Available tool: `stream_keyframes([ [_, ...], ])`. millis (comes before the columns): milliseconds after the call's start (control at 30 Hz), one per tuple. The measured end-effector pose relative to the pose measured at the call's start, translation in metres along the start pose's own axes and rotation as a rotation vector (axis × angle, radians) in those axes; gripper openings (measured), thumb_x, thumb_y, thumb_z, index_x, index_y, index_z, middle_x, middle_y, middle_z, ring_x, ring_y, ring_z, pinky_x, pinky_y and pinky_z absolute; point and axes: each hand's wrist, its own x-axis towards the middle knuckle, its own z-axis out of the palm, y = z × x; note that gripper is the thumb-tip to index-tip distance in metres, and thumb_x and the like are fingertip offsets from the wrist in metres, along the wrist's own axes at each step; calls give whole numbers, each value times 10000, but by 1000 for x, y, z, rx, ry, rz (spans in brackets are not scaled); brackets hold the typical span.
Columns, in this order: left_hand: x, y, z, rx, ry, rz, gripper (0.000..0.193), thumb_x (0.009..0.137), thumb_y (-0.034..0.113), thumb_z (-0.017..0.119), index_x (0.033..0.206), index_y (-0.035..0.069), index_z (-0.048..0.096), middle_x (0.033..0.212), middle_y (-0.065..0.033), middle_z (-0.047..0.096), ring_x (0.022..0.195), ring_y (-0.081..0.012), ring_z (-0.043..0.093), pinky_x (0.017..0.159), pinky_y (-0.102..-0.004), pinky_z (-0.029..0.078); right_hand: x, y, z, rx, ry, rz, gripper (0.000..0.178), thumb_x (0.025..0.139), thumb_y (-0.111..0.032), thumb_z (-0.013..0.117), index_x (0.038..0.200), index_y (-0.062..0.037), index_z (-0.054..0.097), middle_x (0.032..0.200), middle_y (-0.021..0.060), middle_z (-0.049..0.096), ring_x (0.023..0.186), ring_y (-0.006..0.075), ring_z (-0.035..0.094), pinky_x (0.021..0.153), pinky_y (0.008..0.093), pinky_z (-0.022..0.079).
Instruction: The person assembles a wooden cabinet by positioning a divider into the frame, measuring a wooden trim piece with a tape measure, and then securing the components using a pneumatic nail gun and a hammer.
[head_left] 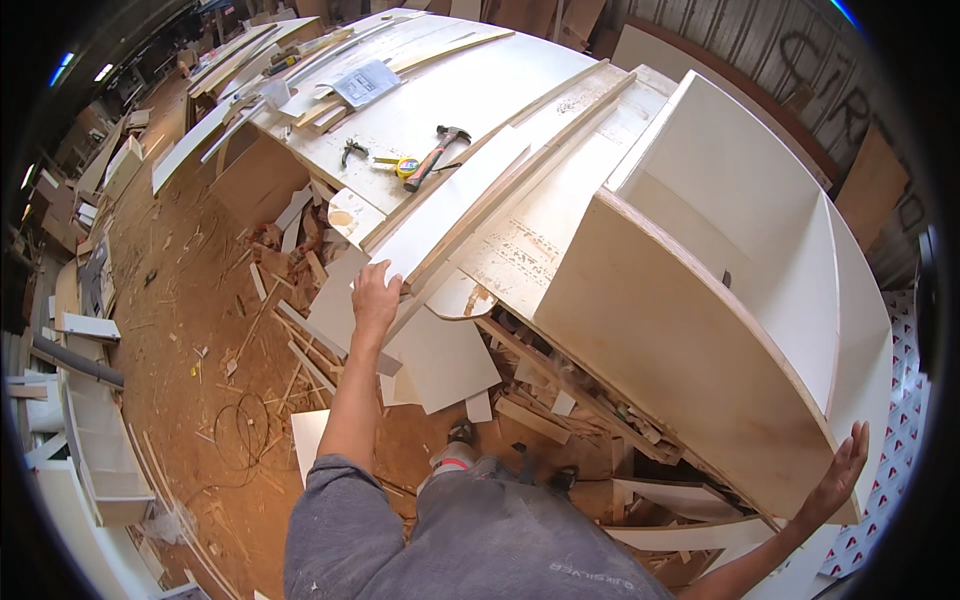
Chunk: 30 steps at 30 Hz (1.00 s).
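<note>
My left hand (376, 302) grips the near end of a long narrow white board (455, 200), its fingers bent over the end. The board lies on the workbench beside a long wooden strip (530, 165). To the right, an open-topped wooden cabinet box (680, 340) with white inner faces and a divider rests on the bench. My right hand (838, 478) is at the box's near right corner, fingers stretched out and flat. Beyond the board lie a claw hammer (437, 158), a yellow tape measure (406, 168) and a small dark tool (354, 152).
The white workbench (470, 75) runs away to the far left, with a printed sheet (367, 83) and wood strips on it. Offcuts (440, 360) and scraps cover the floor around my feet. A cable (243, 430) lies coiled at left, near white panels (105, 450).
</note>
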Motion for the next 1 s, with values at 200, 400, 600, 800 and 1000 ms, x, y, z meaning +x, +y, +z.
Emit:
stream_keyframes([
  [200, 67, -27, 24, 205, -398, -248, 546, 877, 477, 597, 1231, 62, 595, 1198, -199, 625, 1138, -375, 574, 1002, -455, 414, -30, -61, 11, 114, 145, 86, 435, 1034, -275, 479, 1389, -24, 480, 1388, 145, 525, 1303, 209, 471, 1112, 361, 342],
  [400, 87, -51, 12, 24, -461, -282, 555, 925, 545, 519, 1022, 15, 651, 1023, -242, 677, 1022, -421, 628, 875, -496, 465, -39, -89, 23, 128, 175, 148, 408, 1038, -253, 466, 1375, -24, 498, 1358, 160, 549, 1293, 213, 488, 1104, 348, 354],
  [600, 75, -70, -14, -154, -342, -263, 586, 949, 545, 507, 759, 0, 610, 691, -162, 619, 671, -316, 587, 668, -443, 439, -64, -120, 61, 334, 320, 212, 352, 1034, -201, 458, 1313, -1, 537, 1253, 150, 604, 1211, 237, 558, 1072, 353, 412],
  [800, -4, -20, -18, -799, -326, -381, 487, 1012, 430, 506, 788, 1, 567, 662, -7, 527, 631, -96, 462, 588, -295, 416, -145, -212, 182, 686, -600, 149, 294, 1000, -123, 509, 1261, 7, 552, 1049, 103, 648, 994, 184, 615, 962, 331, 469],
  [1000, -86, 87, -30, -938, -433, -438, 433, 1033, 419, 458, 973, -1, 540, 823, -54, 580, 741, -117, 524, 664, -296, 458, -229, -244, 327, 836, -1194, 554, 553, 972, -334, 595, 1368, 16, 434, 1207, 153, 580, 1093, 206, 568, 955, 346, 458],
])
